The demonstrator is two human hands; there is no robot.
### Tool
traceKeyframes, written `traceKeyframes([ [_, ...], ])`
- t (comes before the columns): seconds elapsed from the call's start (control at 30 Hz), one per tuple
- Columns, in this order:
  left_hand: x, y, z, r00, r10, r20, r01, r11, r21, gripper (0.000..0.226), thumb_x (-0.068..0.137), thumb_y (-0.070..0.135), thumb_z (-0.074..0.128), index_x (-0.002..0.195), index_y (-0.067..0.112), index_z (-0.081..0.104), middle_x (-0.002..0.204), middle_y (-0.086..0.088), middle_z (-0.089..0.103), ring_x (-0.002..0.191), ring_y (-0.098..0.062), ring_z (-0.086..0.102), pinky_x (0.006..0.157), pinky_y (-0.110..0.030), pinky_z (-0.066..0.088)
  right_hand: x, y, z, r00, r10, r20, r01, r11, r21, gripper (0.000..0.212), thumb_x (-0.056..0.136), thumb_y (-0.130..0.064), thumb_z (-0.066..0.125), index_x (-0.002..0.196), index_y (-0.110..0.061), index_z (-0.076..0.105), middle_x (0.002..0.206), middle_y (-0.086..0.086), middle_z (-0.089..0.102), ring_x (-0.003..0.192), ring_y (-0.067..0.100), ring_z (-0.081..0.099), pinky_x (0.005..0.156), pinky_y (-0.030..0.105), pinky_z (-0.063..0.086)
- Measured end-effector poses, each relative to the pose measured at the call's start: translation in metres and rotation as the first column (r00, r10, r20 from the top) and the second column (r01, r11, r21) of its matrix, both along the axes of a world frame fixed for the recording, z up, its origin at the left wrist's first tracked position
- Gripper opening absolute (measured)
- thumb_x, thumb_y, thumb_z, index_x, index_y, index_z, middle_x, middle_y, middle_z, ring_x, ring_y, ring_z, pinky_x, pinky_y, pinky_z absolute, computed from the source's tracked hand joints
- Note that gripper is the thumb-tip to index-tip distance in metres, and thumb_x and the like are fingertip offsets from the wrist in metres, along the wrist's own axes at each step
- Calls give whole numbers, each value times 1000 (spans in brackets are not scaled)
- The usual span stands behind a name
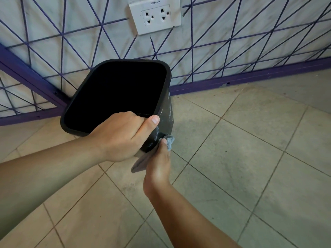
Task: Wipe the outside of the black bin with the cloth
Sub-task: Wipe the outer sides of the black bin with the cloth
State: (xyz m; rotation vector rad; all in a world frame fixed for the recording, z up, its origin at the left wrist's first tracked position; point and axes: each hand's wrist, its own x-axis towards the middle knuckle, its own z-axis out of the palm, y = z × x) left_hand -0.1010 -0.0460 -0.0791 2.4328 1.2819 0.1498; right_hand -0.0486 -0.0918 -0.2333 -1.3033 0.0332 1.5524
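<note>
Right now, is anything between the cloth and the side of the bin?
Nothing visible. The right hand already presses the cloth against the bin wall, while the left hand grips the rim.

Tiled corner by a patterned wall

Beige floor tiles meet a white wall crossed with purple lines, purple skirting, double socket.
</note>
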Motion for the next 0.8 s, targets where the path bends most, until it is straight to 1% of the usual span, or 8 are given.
traceKeyframes([
  [0.03, 0, 1, 0, 1000, 0, 3, 0, 1000, 1, 61, 101, 50, 24, 47, 22, 34, 40, 3, 38, 40, -14, 42, 48, -26, 26, 1, 0, -2, 999, -49, -23, 49, 999, 10, 71, 118, -59, 29, 164, -8, 48, 124, 20, 68, 68, 9, 79, 66, 11, 61],
  [0.1, 1, 1, 0, 1000, -5, 8, 5, 1000, 4, 61, 101, 50, 24, 47, 23, 34, 40, 2, 36, 40, -15, 41, 48, -26, 25, 7, 7, -6, 999, -36, -7, 36, 999, -16, 87, 116, -62, 24, 163, 7, 47, 96, 26, 64, 38, 19, 63, 42, 18, 54],
  [0.17, 1, 0, 0, 1000, -9, 14, 9, 1000, 1, 60, 101, 49, 25, 48, 23, 31, 40, 2, 34, 40, -15, 40, 47, -27, 26, 11, 12, -6, 999, 47, 0, -47, 996, -72, 88, 118, -59, 26, 157, 17, 48, 71, 27, 65, 29, 24, 56, 34, 21, 48],
  [0.3, 0, 2, -1, 1000, 2, -10, -2, 1000, 10, 61, 101, 50, 24, 48, 21, 32, 40, 2, 34, 40, -14, 42, 47, -26, 27, 2, 2, 3, 999, 20, 47, -19, 1000, -15, 100, 101, -86, 43, 159, -5, 52, 95, 17, 81, 81, 32, 84, 71, 22, 63],
  [0.4, 2, 3, -1, 1000, -5, -1, 5, 1000, 17, 62, 103, 49, 24, 48, 22, 30, 39, 2, 33, 40, -14, 42, 46, -22, 26, 10, 6, -7, 995, 90, 52, -89, 996, -17, 86, 117, -64, 27, 167, 5, 42, 55, 15, 65, 36, 25, 63, 41, 21, 53],
  [0.47, 2, 4, -2, 1000, -7, 11, 7, 1000, 11, 63, 106, 48, 25, 49, 21, 32, 38, 3, 33, 39, -13, 42, 46, -22, 32, 19, 10, 0, 974, 197, 116, -191, 980, -62, 76, 121, -50, 23, 166, 9, 41, 37, 8, 57, 26, 20, 52, 33, 20, 47],
  [0.6, 0, 5, -2, 1000, -20, 7, 20, 1000, 14, 61, 104, 47, 26, 50, 20, 33, 40, 2, 35, 39, -14, 42, 45, -23, 30, 19, -5, 17, 957, 193, 216, -188, 981, -47, 56, 124, -39, 24, 149, 2, 52, 34, 0, 53, 26, 9, 51, 35, 13, 45],
  [0.8, -3, 7, -2, 999, -48, -9, 49, 998, 35, 60, 101, 51, 25, 49, 21, 32, 43, 1, 38, 45, -16, 46, 47, -23, 30, 23, 10, 6, 961, 219, 168, -209, 975, -74, 74, 122, -47, 23, 154, 15, 47, 44, 17, 56, 24, 20, 48, 31, 18, 43],
])
